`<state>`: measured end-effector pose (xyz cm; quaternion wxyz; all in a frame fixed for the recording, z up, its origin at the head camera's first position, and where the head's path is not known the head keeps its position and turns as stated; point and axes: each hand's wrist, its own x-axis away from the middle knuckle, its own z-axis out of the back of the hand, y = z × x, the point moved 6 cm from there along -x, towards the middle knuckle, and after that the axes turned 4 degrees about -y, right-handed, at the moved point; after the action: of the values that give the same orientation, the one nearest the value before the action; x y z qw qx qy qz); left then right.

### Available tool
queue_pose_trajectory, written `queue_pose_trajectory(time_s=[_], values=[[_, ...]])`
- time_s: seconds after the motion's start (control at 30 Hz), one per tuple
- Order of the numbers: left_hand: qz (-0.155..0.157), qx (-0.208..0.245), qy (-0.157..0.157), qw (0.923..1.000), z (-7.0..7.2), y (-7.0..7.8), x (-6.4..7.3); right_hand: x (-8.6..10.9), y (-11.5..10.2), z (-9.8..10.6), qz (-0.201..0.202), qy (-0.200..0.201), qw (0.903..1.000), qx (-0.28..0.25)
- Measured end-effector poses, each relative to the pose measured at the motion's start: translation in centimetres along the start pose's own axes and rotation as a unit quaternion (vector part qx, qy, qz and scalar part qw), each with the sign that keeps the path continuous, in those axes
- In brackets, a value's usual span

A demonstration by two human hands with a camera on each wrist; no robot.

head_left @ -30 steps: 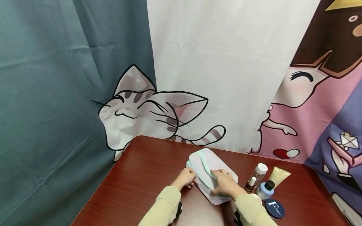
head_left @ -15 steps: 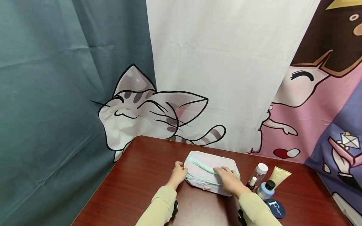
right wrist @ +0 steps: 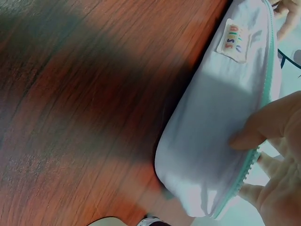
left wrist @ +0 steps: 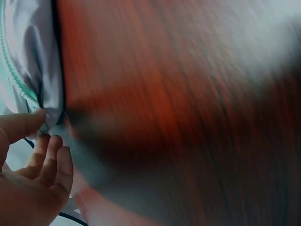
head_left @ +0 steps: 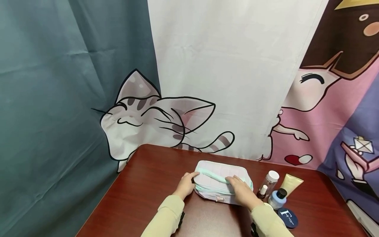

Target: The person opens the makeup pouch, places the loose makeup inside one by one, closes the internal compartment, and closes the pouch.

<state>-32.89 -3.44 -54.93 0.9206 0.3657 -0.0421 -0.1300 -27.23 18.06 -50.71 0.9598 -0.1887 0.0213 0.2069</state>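
Note:
A pale lilac zip cosmetic bag (head_left: pixel 234 168) with a mint handle strip (head_left: pixel 211 175) lies on the table, its long side facing me. At its left end, my left hand (head_left: pixel 185 185) pinches the bag's corner by the zip; in the left wrist view, thumb and fingertips (left wrist: pixel 44 114) meet there. My right hand (head_left: pixel 243 191) grips the right part of the bag, thumb on the front wall (right wrist: pixel 202 132) and the other fingers over the top. A mint zip (right wrist: pixel 267 84) runs along the upper edge, and a small lettered label (right wrist: pixel 233 40) is on the front.
Right of the bag stand a clear bottle with a white cap (head_left: pixel 270 180), a small dark bottle (head_left: pixel 262 192), a blue bottle with a black cap (head_left: pixel 277 199) and a yellow tube (head_left: pixel 290 185). A round dark blue compact (head_left: pixel 288 217) lies nearer. Printed curtain hangs behind the table (head_left: pixel 142 184).
The bag has turned from a diagonal position to lie lengthwise before me. My left hand has shifted from its near-left side to its left end; my right hand has stayed on it.

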Motion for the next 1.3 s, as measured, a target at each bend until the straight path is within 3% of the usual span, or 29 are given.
queue_pose_trajectory(time_s=[0.3, 0.4, 0.57, 0.73, 0.83, 0.9, 1.0, 1.07, 1.17, 1.3], values=[[-0.049, -0.104, 0.02, 0.9932, -0.2, -0.1, 0.4, 0.4, 0.1, -0.1, 0.02, 0.01, 0.9994, -0.027], [-0.053, -0.115, 0.019, 0.9918, -0.3, -0.4, 0.5, 0.5, 0.1, -0.3, 0.018, 0.008, 0.9993, -0.031], [-0.07, -0.085, 0.029, 0.9935, 0.5, -0.2, 0.4, 0.6, 0.1, -0.1, 0.015, 0.015, 0.9988, -0.045], [-0.101, -0.024, 0.039, 0.9938, 1.6, 0.9, 0.1, 1.2, 0.2, 0.9, 0.03, 0.017, 0.9977, -0.058], [-0.121, 0.014, 0.034, 0.992, 2.3, 2.2, -0.3, 1.9, 0.5, 2.8, 0.025, 0.05, 0.9966, -0.06], [-0.13, 0.034, 0.031, 0.9905, 2.6, 3.0, -0.8, 2.4, 1.1, 4.7, -0.006, 0.099, 0.9943, -0.039], [-0.114, 0.055, 0.031, 0.9915, 3.1, 4.0, -1.6, 3.6, 2.2, 7.8, -0.078, 0.168, 0.9827, 0.005], [-0.093, 0.065, 0.035, 0.9929, 3.4, 4.5, -2.2, 4.3, 2.9, 9.5, -0.125, 0.18, 0.9752, 0.032], [-0.042, 0.072, 0.046, 0.9955, 3.9, 4.7, -2.8, 5.0, 3.6, 10.7, -0.16, 0.139, 0.9751, 0.065], [0.034, 0.074, 0.064, 0.9946, 4.2, 4.4, -3.4, 5.4, 4.1, 10.3, -0.162, 0.092, 0.9752, 0.12]])
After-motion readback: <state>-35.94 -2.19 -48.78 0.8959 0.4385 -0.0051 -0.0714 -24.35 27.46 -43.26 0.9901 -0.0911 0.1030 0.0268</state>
